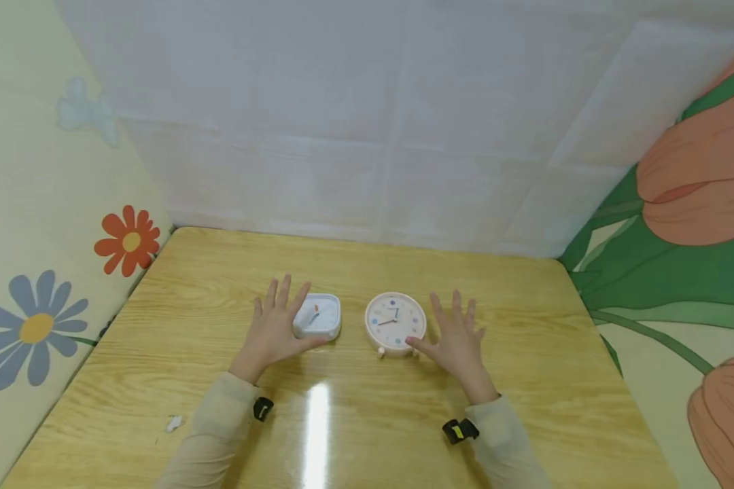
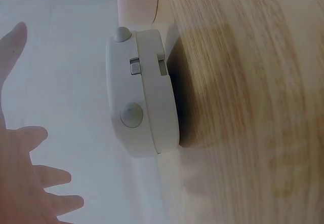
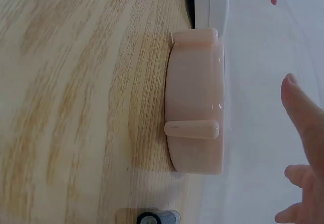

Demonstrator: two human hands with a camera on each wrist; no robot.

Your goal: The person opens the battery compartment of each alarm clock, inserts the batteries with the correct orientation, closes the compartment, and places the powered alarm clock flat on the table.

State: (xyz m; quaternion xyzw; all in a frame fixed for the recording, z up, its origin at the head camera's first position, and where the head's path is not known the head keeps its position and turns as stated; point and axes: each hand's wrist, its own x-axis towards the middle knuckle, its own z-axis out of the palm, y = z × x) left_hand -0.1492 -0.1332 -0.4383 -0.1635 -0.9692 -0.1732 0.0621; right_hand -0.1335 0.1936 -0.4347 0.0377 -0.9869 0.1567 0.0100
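A small white square clock (image 1: pixel 318 314) with rounded corners lies face up on the table. My left hand (image 1: pixel 272 334), fingers spread, hovers over its left side, and the left wrist view shows round knobs and a small switch on the clock's side (image 2: pixel 129 92). To the right lies a round pale pink clock (image 1: pixel 391 333), also face up, with two stubby feet along its near side (image 3: pixel 195 102). My right hand (image 1: pixel 457 343) is spread beside it, thumb overlapping its lower right edge in the head view. Both wrist views show the hands raised above the clocks, gripping nothing.
The clocks lie on a wood-grain table (image 1: pixel 526 326). A dark cylinder like a battery (image 3: pixel 159 217) lies past the pink clock in the right wrist view. A small white scrap (image 1: pixel 174 424) is at front left. White cloth (image 1: pixel 342 122) hangs behind, with flower-printed panels at both sides.
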